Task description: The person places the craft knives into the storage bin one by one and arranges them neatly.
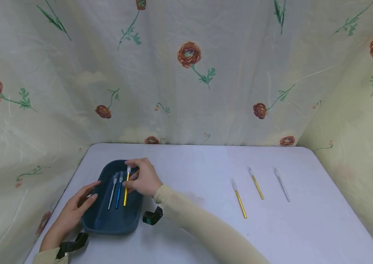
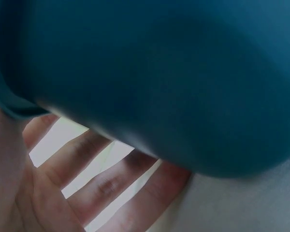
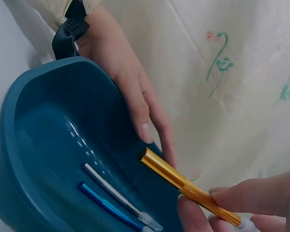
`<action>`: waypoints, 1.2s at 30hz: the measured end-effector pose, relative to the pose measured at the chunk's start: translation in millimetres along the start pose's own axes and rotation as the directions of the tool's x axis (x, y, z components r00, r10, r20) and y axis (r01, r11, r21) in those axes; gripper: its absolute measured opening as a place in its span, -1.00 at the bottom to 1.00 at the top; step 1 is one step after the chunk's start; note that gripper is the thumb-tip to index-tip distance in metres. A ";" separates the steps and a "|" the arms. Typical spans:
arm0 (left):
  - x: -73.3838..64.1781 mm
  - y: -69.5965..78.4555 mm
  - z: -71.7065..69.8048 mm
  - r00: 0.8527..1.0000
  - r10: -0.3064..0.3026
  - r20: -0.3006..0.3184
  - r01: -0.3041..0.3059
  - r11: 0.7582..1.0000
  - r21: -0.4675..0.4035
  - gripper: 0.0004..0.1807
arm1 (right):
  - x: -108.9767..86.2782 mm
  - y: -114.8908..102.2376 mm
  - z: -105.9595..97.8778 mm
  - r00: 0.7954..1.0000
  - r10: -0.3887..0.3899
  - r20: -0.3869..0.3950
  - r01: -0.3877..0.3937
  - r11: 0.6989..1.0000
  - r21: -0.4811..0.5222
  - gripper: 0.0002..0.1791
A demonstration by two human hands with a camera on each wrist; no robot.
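The gold pen-shaped tool point(image 1: 125, 192) was judged to be light and stiff, its smooth, metallic-looking barrel likely to be a little slippery, whereas a surer hold was probably offered by the knurled section point(image 3: 195, 192) toward the capped end; the clear cap point(image 1: 128, 169), thought to be the more fragile part, was best spared any hard squeeze. In the left half of the head view, the tool was held over the dark blue tray point(image 1: 112, 222), pinched between the thumb and fingers of the right hand point(image 1: 145, 178), its plain end pointed below them toward the bottom of the frame. A blue tool point(image 1: 119, 192) and a silver tool point(image 1: 112, 194) could be seen in the tray, just left of it. Against the tray's left side, the left hand point(image 1: 74, 211) was laid with its fingers extended and spread apart, contact being made at the outer wall.
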State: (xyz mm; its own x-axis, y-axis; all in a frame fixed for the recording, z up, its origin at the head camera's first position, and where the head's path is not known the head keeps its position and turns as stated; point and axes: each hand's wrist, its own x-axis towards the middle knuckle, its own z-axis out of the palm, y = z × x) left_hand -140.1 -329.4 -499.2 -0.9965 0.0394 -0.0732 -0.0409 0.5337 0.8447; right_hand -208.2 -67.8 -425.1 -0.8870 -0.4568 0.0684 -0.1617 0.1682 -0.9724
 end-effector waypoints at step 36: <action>-0.9 0.3 -1.6 1.000 -0.004 0.018 0.004 1.000 -0.020 -0.34 | 38.4 23.0 55.6 0.985 0.170 -0.032 -0.171 0.933 -0.316 -0.37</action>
State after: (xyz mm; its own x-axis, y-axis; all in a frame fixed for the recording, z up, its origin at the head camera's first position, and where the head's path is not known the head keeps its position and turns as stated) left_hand -139.4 -330.7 -498.0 -0.9950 0.0524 -0.0855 -0.0463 0.5165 0.8551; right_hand -221.9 -130.0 -457.3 -0.9149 -0.3933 -0.0907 -0.1357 0.5114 -0.8486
